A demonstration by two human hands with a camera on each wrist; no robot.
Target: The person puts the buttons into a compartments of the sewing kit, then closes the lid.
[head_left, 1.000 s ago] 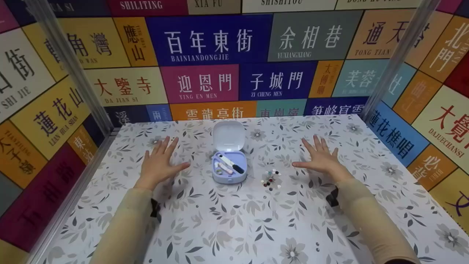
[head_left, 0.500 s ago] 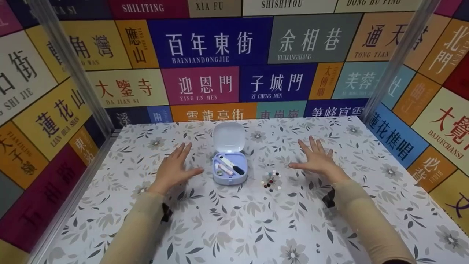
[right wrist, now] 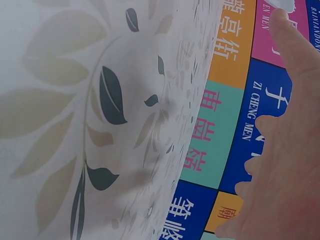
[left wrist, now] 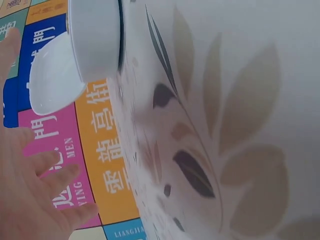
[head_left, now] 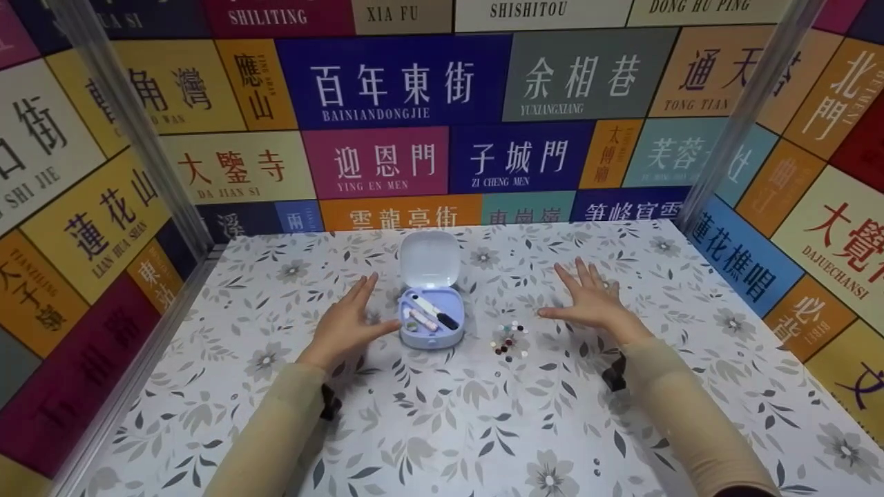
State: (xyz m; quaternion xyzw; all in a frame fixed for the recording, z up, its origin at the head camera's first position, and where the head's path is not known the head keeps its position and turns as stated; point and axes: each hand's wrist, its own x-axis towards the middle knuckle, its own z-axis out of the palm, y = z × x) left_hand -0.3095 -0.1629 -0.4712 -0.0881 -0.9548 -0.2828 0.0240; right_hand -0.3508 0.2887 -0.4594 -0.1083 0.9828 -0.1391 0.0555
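A small lavender case (head_left: 431,339) stands on the table with its white lid (head_left: 429,259) raised. Inside lie a slim white tool with a black end (head_left: 434,309), a short white-and-pink stick (head_left: 420,320) and a small round piece (head_left: 412,326). To the case's right, several tiny beads or gems (head_left: 509,342) in mixed colours are scattered. My left hand (head_left: 349,326) is spread just left of the case, thumb tip at its edge; whether it touches cannot be told. My right hand (head_left: 590,301) hovers with fingers spread, right of the beads, holding nothing.
A white cloth with a grey leaf and flower print covers the table (head_left: 442,421). Colourful panels with Chinese lettering (head_left: 397,81) wall the back and both sides. Clear corner posts (head_left: 722,131) rise at the table's far corners.
My left hand has moved right, up to the case's left edge. My right hand has shifted slightly left toward the beads. The case and its contents stay in place.
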